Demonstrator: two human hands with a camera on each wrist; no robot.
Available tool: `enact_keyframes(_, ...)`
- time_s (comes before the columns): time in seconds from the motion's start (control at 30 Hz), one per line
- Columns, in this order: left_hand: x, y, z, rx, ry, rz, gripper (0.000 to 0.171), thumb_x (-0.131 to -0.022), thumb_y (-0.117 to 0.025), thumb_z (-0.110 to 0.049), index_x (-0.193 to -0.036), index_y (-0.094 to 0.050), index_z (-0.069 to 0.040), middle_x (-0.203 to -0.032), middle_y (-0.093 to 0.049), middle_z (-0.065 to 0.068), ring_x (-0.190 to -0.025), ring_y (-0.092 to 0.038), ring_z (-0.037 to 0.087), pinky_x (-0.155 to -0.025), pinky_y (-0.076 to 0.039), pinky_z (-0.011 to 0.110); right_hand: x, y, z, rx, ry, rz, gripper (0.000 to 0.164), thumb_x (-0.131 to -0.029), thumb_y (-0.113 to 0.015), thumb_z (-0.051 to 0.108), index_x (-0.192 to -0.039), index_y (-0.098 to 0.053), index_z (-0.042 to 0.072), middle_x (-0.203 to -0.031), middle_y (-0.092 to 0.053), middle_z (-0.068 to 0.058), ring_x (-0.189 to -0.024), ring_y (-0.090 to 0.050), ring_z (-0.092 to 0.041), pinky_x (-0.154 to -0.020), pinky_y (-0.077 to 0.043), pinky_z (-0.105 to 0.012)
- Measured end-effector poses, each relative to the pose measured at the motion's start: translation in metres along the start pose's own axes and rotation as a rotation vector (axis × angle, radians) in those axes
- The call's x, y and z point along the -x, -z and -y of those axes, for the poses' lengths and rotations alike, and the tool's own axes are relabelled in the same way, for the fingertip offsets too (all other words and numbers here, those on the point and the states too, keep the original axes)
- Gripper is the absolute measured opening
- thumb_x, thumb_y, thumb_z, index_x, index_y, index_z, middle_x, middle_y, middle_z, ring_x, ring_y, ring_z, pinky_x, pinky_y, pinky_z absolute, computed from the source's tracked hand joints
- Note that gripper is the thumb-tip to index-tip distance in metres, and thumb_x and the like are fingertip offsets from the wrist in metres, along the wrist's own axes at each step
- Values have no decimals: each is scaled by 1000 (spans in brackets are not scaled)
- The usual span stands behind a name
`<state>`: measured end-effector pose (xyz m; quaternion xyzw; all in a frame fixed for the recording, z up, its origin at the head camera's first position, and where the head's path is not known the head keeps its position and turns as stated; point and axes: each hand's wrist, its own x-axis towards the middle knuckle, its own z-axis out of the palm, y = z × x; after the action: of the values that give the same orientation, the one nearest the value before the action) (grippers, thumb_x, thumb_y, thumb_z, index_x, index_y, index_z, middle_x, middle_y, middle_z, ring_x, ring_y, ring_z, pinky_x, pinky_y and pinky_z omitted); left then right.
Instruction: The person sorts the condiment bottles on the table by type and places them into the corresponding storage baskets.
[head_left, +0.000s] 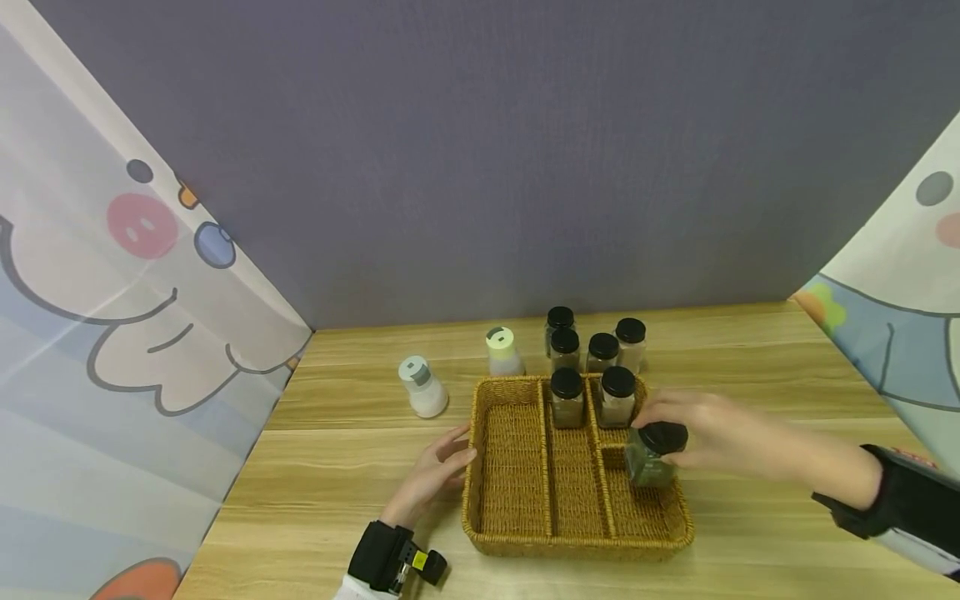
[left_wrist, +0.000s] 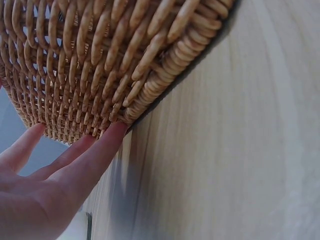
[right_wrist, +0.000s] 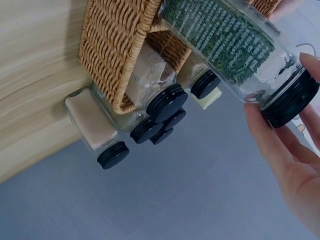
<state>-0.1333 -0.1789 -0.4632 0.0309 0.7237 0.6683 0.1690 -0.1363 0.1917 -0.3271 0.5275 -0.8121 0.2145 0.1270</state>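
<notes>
My right hand [head_left: 705, 429] grips a glass spice jar [right_wrist: 227, 42] by its black lid, fingers and thumb around it. Dried green herbs fill much of this jar, and white print runs down its side. It is over the front right compartment of a woven basket [head_left: 512, 475], tilted in the right wrist view. At the basket's left side, my left hand [head_left: 427, 477] has its fingertips against the wicker wall, fingers nearly straight in the left wrist view. Two black-lidded jars stand inside the basket: one jar [head_left: 567, 408] in the middle compartment, another jar [head_left: 617, 404] in the back right one.
Behind the basket several black-lidded jars [head_left: 631, 342] stand close together. A white-capped shaker bottle [head_left: 424, 387] and a yellowish-capped one [head_left: 503, 350] are on the wooden table [head_left: 337, 467] at the back left. A grey panel [head_left: 480, 167] rises along the table's far edge.
</notes>
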Motion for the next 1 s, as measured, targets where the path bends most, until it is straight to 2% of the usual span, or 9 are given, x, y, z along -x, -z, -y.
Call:
enact_keyframes(0.17,0,0,-1,-7,1,-1,64,-86,-57,-26,-138,-27,-4,-131,-35,29,-112,-45,37,-84,-47,43,1,-4,0,5,-1,1,46,-55,-78,5,-97,-61,9,-94,-57,2,-80,-58,-15,-63,-50,-18)
enact_keyframes(0.33,0,0,-1,-11,2,2,63,-86,-57,-26,-138,-27,-4,-131,-35,29,-112,-45,37,-85,-47,43,3,-6,-1,-10,-41,50,44,-58,-78,6,-98,-60,9,-94,-57,-1,-79,-58,-18,-59,-50,-23)
enact_keyframes(0.5,0,1,0,-4,0,4,63,-86,-57,-26,-138,-27,-4,-131,-35,29,-112,-45,36,-85,-46,43,5,-9,-2,0,-67,70,43,-59,-77,7,-99,-60,10,-95,-57,-2,-81,-59,-20,-59,-51,-26)
enact_keyframes(1.0,-1,1,1,-5,-2,5,64,-86,-57,-25,-137,-27,-3,-130,-35,30,-111,-45,38,-85,-46,44,6,-18,-4,-16,-50,71,43,-59,-77,6,-98,-60,8,-95,-58,-4,-80,-59,-21,-60,-52,-25)
